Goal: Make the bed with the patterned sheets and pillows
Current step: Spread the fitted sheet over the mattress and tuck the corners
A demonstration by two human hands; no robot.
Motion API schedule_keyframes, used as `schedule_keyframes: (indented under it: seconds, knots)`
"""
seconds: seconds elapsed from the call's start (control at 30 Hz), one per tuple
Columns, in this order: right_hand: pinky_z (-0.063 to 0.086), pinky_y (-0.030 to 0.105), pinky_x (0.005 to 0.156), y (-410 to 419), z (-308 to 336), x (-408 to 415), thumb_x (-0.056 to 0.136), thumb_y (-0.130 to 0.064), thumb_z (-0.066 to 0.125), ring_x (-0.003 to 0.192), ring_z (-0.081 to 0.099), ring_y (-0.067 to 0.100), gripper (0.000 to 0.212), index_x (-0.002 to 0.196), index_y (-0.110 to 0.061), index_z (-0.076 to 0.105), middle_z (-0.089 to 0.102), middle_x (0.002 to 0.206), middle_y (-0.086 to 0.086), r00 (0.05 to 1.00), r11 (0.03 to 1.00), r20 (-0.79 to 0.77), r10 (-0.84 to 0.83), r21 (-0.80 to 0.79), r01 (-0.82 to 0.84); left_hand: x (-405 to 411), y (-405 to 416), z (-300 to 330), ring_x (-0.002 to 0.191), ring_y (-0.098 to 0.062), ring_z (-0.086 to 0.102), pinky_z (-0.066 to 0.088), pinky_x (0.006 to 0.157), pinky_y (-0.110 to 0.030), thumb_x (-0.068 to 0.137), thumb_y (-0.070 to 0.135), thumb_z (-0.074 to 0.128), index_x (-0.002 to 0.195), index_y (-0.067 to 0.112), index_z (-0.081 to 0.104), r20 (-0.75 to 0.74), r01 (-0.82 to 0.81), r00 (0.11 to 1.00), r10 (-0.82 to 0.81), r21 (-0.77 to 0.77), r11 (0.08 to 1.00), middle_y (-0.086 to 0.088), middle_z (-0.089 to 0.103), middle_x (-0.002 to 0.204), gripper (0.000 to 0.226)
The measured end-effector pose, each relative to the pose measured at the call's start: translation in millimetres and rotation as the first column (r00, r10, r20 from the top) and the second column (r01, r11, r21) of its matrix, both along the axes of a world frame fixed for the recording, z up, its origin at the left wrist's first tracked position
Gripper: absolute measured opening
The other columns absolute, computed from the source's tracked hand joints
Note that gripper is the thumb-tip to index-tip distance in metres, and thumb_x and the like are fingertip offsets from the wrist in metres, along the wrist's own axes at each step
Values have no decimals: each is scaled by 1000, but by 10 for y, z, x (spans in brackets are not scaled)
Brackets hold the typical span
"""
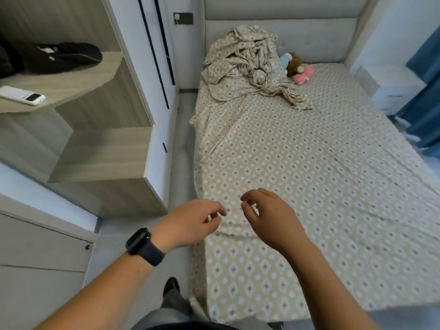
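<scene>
Both your left hand (190,222) and right hand (269,217) hover empty, fingers loosely curled, above the bed's foot end. Patterned sheet (297,163) spread flat, left edge rumpled: light, limp; pinch hem.

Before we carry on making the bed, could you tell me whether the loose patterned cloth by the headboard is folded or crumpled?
Crumpled: the loose patterned cloth lies heaped in twisted creases against the headboard.
</scene>
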State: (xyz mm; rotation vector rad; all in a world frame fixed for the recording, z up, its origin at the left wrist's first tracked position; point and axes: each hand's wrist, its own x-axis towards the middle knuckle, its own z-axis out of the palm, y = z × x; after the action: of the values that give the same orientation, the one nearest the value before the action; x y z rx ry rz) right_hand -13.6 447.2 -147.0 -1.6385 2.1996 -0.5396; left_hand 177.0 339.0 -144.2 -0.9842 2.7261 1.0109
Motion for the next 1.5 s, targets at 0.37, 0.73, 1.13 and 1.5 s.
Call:
schedule_keyframes:
  seconds: [0.37,0.73,1.13,1.5]
  knots:
    - [52,29,86,1000,-379,1218,104,-42,43,100,57,5,29,124,-32,61,61,117,-16,830,809,106,-547,321,492,371,-458,-467,91,-2,57,50,80,-27,102,42,44,122,38,60,214,604,763,-610,102,790,20,61,104,26]
    - [54,39,86,1080,-1265,1607,102,-36,46,100,61,15,29,122,-26,63,64,116,-7,711,734,251,-657,431,525,276,296,-1556,87,-11,64,55,83,-36,93,28,56,104,26,68,216,394,850,-481,345,852,7,68,97,16]
    - [55,44,81,1227,-4361,1900,93,-35,52,90,62,24,25,105,-16,62,64,103,2,2,138,187,-982,718,683,24,165,-4597,113,-26,56,51,89,-42,92,36,61,128,25,54,586,761,430,-687,175,625,-1,54,125,38]
    - [40,33,62,1320,-5503,2301,102,-33,52,66,49,24,31,81,-12,48,52,75,6,-604,-337,51,-795,791,511,-154,221,-5334,108,-31,61,49,86,-39,96,8,54,111,14,67,619,962,155,-770,81,260,-8,66,116,21]
